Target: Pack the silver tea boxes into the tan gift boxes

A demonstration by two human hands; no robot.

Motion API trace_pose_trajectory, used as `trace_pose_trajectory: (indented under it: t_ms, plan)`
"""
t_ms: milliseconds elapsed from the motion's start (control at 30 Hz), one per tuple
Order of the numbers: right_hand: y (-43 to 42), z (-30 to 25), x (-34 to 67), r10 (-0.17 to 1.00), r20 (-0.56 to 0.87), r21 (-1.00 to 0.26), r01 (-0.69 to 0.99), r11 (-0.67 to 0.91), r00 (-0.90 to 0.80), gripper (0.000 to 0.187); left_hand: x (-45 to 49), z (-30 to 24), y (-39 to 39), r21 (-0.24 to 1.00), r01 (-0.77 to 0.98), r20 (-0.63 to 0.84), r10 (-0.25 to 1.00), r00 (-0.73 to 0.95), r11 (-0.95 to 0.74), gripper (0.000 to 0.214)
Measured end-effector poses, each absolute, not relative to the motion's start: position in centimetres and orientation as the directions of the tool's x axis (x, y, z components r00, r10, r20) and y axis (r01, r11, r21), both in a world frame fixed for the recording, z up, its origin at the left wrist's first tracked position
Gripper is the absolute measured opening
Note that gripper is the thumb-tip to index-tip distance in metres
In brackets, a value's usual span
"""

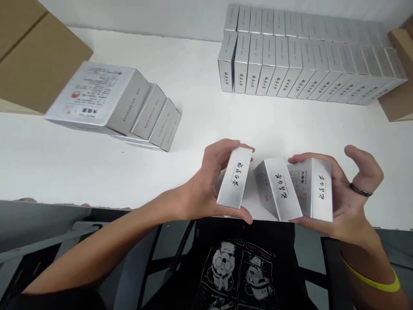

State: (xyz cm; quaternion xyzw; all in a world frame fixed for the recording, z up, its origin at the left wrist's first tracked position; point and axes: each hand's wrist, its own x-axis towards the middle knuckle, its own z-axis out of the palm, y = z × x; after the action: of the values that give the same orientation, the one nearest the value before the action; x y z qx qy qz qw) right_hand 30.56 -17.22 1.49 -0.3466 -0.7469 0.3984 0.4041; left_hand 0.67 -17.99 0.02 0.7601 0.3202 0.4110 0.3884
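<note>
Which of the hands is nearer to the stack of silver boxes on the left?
Left. The left hand is right of the stack and lower in view; the right hand is much farther right.

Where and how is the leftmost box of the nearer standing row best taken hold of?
Probably hold the leftmost box by its two broad sides near the front end, coming from the near side and slightly above. It stands upright, its outer side is free, and a narrow gap parts it from the next box.
</note>
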Motion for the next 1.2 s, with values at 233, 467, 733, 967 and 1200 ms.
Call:
trace_pose_trajectory:
  t_ms: [233, 467, 733, 967, 1200]
  plan:
    - [-17.1, 1.7, 30.2, 0.785, 0.351, -0.875, 0.119, 0.469, -0.51, 0.116, 1.1, 0.6, -18.2, 0.864, 0.111, 0.394, 0.797, 0.458, -0.491, 0.114]
    - [-16.7, 1.4, 29.2, 0.753, 0.35, -0.907, -0.002, 0.421, -0.558, 0.115, 1.4, 0.6, -18.1, 0.855, 0.146, 0.381, 0.793, 0.476, -0.498, 0.119]
    - [-16.5, 1.0, 28.2, 0.713, 0.421, -0.833, 0.072, 0.549, -0.561, 0.116, 1.6, 0.5, -17.4, 0.749, 0.175, 0.504, 0.72, 0.477, -0.64, 0.121]
    - [-16.9, 1.4, 27.1, 0.711, 0.468, -0.786, 0.121, 0.607, -0.525, 0.09, 2.1, 1.9, -17.8, 0.853, 0.099, 0.382, 0.742, 0.551, -0.512, 0.115]
    - [-18.0, 1.6, 27.8, 0.764, 0.434, -0.81, 0.164, 0.563, -0.478, 0.099, 1.7, 2.5, -17.4, 0.862, 0.161, 0.333, 0.775, 0.537, -0.481, 0.104]
